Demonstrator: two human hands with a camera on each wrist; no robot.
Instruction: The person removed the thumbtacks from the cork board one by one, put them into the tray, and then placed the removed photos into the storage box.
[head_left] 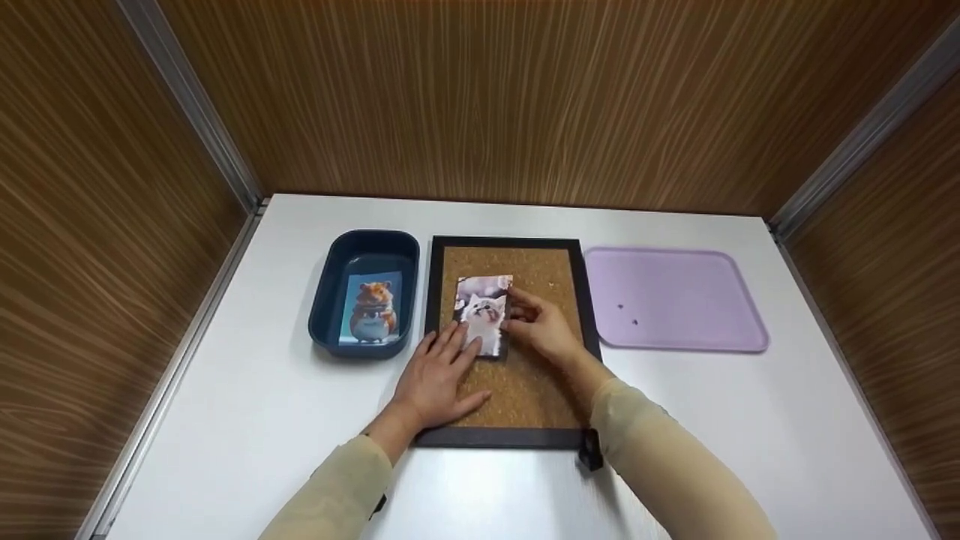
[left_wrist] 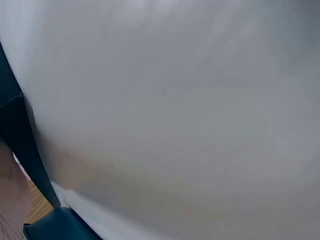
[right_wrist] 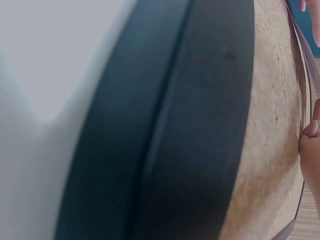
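Head view shows both hands on a cat photo (head_left: 484,313) that lies on a cork board (head_left: 525,375). The left hand (head_left: 437,375) rests flat, its straight fingers (head_left: 457,341) lying close together and pressing the photo's lower left corner. The right hand (head_left: 541,324) has curled fingers against the photo's right edge, pinching or steadying it; whether anything small sits between the fingertips cannot be told.

The photo is a small upright print of a white kitten looking up, with pale blurred blossoms behind it. It sits in the upper middle of the board, slightly tilted. The board is brown cork in a dark frame (head_left: 433,300) and lies in the middle of a white table (head_left: 247,420).

Just left of the board stands a dark blue tray (head_left: 330,300) holding a hamster picture (head_left: 371,309) on a light blue ground. Just right of the board lies a flat lilac tray (head_left: 675,277) with two tiny dark specks (head_left: 627,314) on it. Wood-grain walls (head_left: 480,97) enclose the table. Both arms wear beige sleeves (head_left: 667,465).

Left wrist view shows almost only blurred white table (left_wrist: 180,110), with a sliver of dark frame (left_wrist: 30,155) and skin at its left edge. Right wrist view is a close blur of the dark frame (right_wrist: 165,130) beside speckled cork (right_wrist: 270,150), with a fingertip (right_wrist: 311,135) at the right edge.
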